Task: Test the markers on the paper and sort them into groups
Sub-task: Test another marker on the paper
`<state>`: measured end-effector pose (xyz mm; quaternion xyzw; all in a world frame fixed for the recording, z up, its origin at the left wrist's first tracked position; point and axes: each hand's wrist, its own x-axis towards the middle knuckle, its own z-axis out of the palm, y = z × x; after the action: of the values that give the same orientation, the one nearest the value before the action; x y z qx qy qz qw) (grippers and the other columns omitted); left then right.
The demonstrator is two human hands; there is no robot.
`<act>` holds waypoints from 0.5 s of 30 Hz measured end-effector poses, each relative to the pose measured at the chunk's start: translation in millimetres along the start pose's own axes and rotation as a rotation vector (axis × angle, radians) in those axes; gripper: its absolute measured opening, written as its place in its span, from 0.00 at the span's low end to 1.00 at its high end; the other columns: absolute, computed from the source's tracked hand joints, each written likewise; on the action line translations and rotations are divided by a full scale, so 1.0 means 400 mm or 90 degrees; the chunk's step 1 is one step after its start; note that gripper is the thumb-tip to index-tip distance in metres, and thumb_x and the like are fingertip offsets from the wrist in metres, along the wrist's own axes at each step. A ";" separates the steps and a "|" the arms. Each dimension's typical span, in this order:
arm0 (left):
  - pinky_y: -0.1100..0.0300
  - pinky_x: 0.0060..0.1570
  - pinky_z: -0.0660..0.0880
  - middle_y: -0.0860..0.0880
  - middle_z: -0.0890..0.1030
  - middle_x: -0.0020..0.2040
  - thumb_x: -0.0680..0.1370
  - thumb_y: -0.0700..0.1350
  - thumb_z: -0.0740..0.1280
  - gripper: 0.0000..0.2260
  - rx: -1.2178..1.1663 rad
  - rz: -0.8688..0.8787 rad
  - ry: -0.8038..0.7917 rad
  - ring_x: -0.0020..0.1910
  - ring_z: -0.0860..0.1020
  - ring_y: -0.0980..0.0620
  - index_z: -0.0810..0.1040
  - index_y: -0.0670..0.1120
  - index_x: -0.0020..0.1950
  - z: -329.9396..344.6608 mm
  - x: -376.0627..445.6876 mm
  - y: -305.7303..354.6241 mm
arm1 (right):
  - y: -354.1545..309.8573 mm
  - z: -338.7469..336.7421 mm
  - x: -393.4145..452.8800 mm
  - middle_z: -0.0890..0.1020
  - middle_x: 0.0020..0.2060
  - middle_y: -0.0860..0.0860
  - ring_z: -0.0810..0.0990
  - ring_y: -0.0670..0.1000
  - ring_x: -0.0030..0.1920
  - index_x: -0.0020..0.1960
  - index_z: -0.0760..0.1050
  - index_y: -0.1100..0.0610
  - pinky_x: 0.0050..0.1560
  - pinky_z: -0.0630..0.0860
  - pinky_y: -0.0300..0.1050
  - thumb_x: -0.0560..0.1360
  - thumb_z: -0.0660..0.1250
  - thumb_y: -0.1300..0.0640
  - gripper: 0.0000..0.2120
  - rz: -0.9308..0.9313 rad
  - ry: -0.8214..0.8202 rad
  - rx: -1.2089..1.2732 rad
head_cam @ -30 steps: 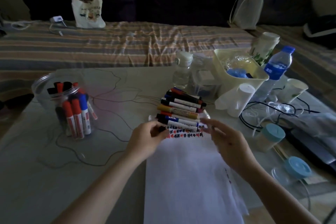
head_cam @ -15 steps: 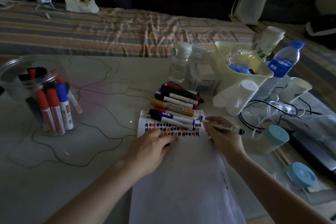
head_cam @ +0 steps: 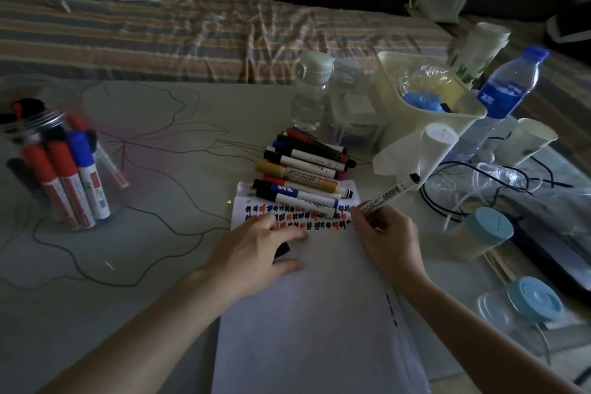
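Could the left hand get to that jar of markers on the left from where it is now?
Probably yes. The left hand rests flat on the paper, with what looks like a dark cap under it, and only bare table lies between it and the jar of markers. It would have to let go of the paper.

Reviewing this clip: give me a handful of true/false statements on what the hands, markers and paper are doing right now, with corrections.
1. The right hand grips a white marker with its tip at the paper. True.
2. The left hand is lifted clear of the paper. False: it rests on the paper, fingers spread, with a black cap under it.
3. A row of markers lies at the far end of the paper. True.
4. The clear jar on the left holds no markers. False: red and blue markers stand in it.
5. The paper has no marks yet. False: rows of black, red and blue test marks run across its top.
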<state>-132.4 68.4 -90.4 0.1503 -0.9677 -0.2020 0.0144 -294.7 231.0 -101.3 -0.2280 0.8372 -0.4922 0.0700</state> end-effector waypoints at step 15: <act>0.62 0.42 0.69 0.54 0.68 0.52 0.75 0.64 0.65 0.23 -0.012 -0.014 -0.015 0.51 0.69 0.55 0.67 0.65 0.69 -0.003 0.005 0.001 | 0.000 0.003 -0.007 0.84 0.37 0.51 0.82 0.55 0.39 0.42 0.80 0.53 0.37 0.79 0.49 0.74 0.72 0.51 0.06 -0.008 -0.001 0.013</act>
<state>-134.4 67.6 -89.3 0.1584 -0.9641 -0.2131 0.0024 -291.7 231.1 -102.1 -0.2331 0.8304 -0.5013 0.0698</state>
